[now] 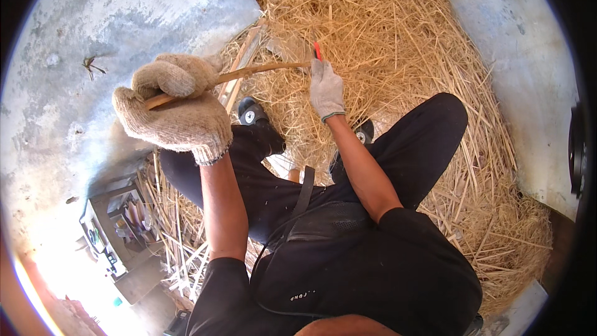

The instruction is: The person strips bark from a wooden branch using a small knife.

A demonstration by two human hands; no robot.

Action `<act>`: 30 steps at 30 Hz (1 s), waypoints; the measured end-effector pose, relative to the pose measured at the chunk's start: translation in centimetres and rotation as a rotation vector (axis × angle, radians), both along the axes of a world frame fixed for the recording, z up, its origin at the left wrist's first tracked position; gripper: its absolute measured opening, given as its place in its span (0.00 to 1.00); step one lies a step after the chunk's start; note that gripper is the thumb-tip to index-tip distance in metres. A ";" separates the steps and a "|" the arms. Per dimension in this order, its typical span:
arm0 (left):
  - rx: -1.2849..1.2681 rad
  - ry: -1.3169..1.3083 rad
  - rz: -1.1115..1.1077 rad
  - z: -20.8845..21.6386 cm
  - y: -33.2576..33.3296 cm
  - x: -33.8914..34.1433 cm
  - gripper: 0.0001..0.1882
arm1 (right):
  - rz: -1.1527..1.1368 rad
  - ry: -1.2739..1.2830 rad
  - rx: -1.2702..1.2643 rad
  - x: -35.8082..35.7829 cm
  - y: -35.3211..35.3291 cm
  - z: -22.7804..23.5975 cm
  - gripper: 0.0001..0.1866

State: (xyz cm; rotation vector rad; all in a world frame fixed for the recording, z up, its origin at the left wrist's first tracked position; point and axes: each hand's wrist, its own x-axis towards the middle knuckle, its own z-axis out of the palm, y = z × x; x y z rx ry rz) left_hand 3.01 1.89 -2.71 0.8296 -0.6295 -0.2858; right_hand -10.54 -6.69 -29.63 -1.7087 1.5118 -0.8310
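Note:
My left hand, in a thick beige knit glove, is raised at the left with its fingers wrapped round a thin, slightly curved bamboo strip. The strip runs rightward, and its far end meets my right hand. That hand wears a paler knit glove with a green cuff edge and is closed round a slim tool with a red and black end. The rest of this tool is hidden by the glove, so its kind does not show. Whether the right fingers also pinch the strip, I cannot tell.
Loose straw-like shavings cover the floor ahead and to the right. Weathered walls rise at left and right. Lighter slats lean near my left foot. A box-like shelf with small items stands at lower left. My knees are spread below my hands.

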 end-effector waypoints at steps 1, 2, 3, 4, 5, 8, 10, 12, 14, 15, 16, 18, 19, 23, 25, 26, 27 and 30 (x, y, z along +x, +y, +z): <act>0.021 -0.028 0.016 0.3 -0.2 -0.3 0.33 | -0.011 0.012 -0.031 0.0 0.2 0.0 0.25; 0.039 -0.051 0.019 0.7 -0.5 -1.0 0.32 | 0.081 0.115 -0.025 -0.8 0.6 -2.4 0.26; 0.035 -0.045 0.025 0.7 -0.9 -1.4 0.32 | 0.164 0.215 -0.028 -1.9 0.6 -6.9 0.27; 0.039 -0.046 0.039 0.6 -1.1 -1.4 0.32 | 0.256 0.308 -0.024 -2.5 0.5 -9.8 0.28; 0.044 -0.059 0.071 0.8 -0.9 -1.1 0.32 | 0.282 0.209 0.338 -2.0 0.0 -9.1 0.31; 0.024 -0.049 0.099 0.9 -0.8 -1.6 0.32 | 0.336 0.026 0.652 -2.3 0.3 -3.4 0.36; 0.024 -0.101 -0.005 0.9 -0.7 -1.8 0.32 | 0.267 0.201 0.280 -1.6 0.2 -1.4 0.32; 0.048 -0.063 0.046 1.1 -0.7 -2.2 0.32 | 0.187 0.066 0.147 -1.4 1.7 4.8 0.29; 0.055 -0.016 -0.030 1.5 -0.2 -1.9 0.32 | 0.289 -0.109 0.004 -2.4 2.8 6.0 0.25; 0.055 0.010 -0.061 1.3 0.1 -1.7 0.32 | 0.312 -0.191 0.053 -2.9 3.5 7.3 0.24; 0.063 -0.038 0.034 1.0 0.1 -1.7 0.32 | 0.331 -0.275 0.098 -3.2 4.1 8.7 0.24; 0.077 -0.129 0.231 0.2 -0.1 -1.7 0.35 | 0.303 -0.420 0.437 -3.5 6.0 13.1 0.26; 0.079 -0.176 0.317 -0.1 -0.4 -1.8 0.36 | 0.281 -0.463 0.385 -3.2 6.7 13.3 0.26; 0.001 -0.319 0.217 -1.9 -0.1 -0.8 0.38 | 0.257 -0.584 0.322 -2.0 9.0 14.8 0.25; -0.135 -0.236 -0.004 -4.3 0.7 0.9 0.37 | 0.279 -0.606 0.311 -1.7 9.4 14.9 0.26; -0.148 -0.218 -0.026 -4.2 0.6 0.7 0.38 | 0.286 -0.581 0.324 -1.6 9.4 14.6 0.26; -0.051 -0.252 0.127 -4.2 0.7 0.1 0.39 | 0.294 -0.555 0.338 -1.7 9.4 14.5 0.26; 0.046 -0.398 0.391 -2.1 -0.3 -0.8 0.39 | 0.292 -0.563 0.370 -1.8 9.6 14.6 0.23</act>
